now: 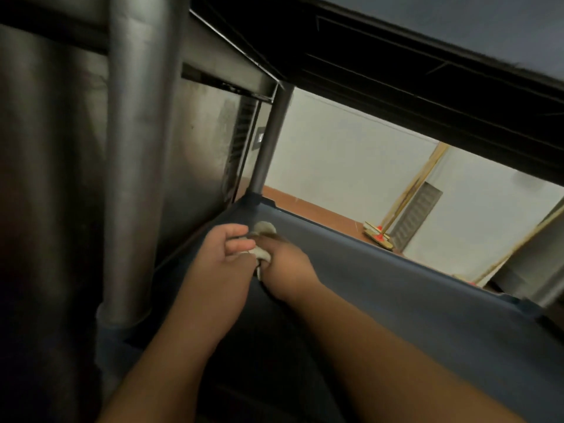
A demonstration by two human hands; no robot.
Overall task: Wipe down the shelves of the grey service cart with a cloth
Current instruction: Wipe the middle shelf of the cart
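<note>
**A:** What stood furthest left?

**B:** A steel cabinet side, dull and streaked, then the cart's near post, a thick grey tube running down into a socket at the shelf corner.

**A:** And the shelf itself?

**B:** The lower shelf lay under both arms, dark grey with a raised lip along its far edge. The far post rose from its back corner, and the upper shelf hung overhead, showing its ribbed underside.

**A:** Where was the cloth?

**B:** The cloth was bunched near that back corner, on or just above the shelf surface, caught between the two hands. The left hand had its fingers curled in, pinching one side of the wad. The right hand was closed around the other side, knuckles up, though it was blurred and its fingertips were hidden.

**A:** How would you judge the cloth to handle?

**B:** Soft, light and limp. It would crumple to whatever shape the fingers gave it, and nothing about it looked fragile. I'd gather it into one palm-sized pad and press from above with the flat of the fingers, so it dragged rather than rolled.

**A:** Anything further right?

**B:** Past the shelf lip, a pale wall, orange-brown floor, and wooden-handled brooms leaning by a louvred vent.
</note>
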